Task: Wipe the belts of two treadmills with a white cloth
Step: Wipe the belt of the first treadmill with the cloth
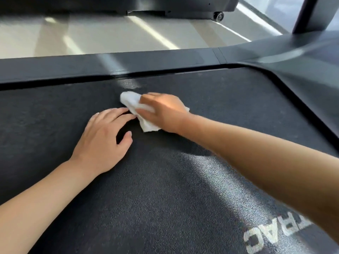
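- White lettering (271, 233) sits on the dark treadmill belt (165, 198) at lower right of the frame.
- The left hand (102, 138) rests flat on the belt at centre-left, fingers straight and slightly spread.
- Just beyond, the right hand (163, 110) presses the white cloth (132, 103) onto the belt, fingers curled over it.
- A side rail (110, 65) crosses above; a second treadmill (183, 6) stands at the top.

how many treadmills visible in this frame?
2. One fills the foreground: its belt lies under the left hand and the right hand, which presses the white cloth. The second treadmill shows only its base, top edge, across the floor.
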